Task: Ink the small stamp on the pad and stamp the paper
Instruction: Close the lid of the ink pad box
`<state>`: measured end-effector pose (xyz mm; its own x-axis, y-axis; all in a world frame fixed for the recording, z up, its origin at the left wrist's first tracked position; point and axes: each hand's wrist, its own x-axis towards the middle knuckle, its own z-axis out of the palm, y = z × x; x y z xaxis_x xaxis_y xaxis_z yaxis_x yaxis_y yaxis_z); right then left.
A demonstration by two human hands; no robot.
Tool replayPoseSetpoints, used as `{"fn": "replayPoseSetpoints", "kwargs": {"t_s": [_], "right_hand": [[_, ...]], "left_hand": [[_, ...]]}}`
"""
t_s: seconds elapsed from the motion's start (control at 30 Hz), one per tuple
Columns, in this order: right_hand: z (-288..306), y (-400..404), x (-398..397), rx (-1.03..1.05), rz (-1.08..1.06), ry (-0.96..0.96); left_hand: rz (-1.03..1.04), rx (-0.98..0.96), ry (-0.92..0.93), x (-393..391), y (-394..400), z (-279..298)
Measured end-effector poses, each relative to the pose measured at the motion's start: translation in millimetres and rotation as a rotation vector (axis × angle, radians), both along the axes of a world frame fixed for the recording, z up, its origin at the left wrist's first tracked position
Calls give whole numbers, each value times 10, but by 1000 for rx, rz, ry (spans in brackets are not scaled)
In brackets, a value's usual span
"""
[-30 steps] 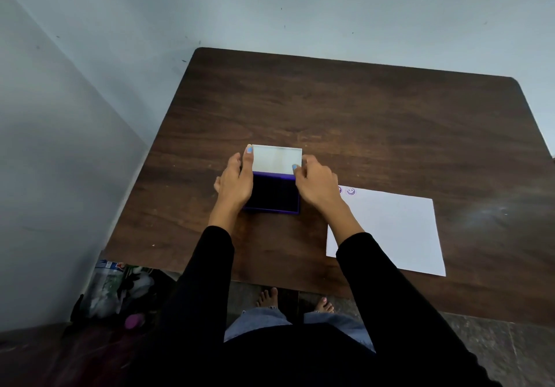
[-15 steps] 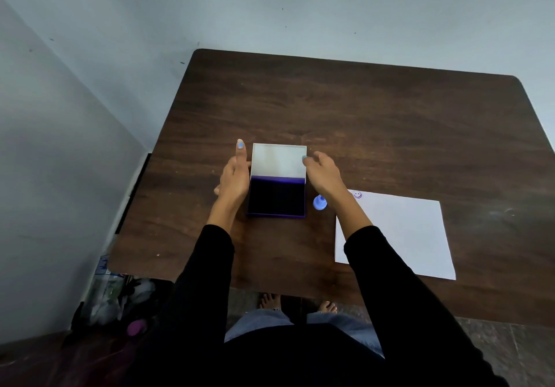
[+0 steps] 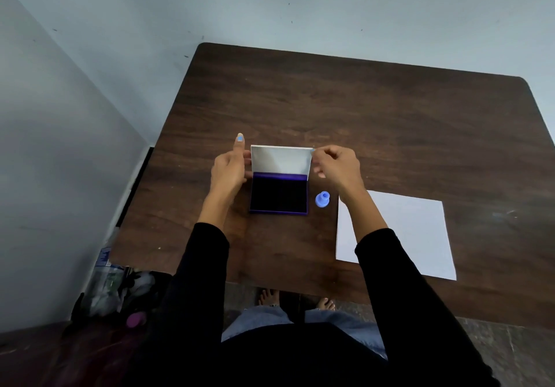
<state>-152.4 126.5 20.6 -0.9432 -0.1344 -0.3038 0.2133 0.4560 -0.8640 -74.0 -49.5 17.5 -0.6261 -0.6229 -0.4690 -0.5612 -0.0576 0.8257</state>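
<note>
The small stamp stands untouched on the table, just below the right hand and between ink pad and paper. It appears light, rigid plastic, best pinched at its narrow neck. Right fingertips pinch the raised lid corner; left hand fingers, extended together, rest against its other edge. The table is dark wood, set in a plain-walled corner.

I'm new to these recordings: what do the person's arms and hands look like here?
Both arms wear long black sleeves that end a little above the wrists. The left hand and right hand are bare, with no gloves, rings or watch showing. A fingernail on the left hand is painted light blue.
</note>
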Motion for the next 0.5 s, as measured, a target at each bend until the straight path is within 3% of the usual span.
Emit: {"fn": "replayPoseSetpoints", "kwargs": {"t_s": [0.23,0.5], "right_hand": [[138,121,-6,62,176,-91],[191,191,175,199,285,-174]], "left_hand": [[56,145,82,106,-10,-12],[15,126,11,326,49,-68]]}}
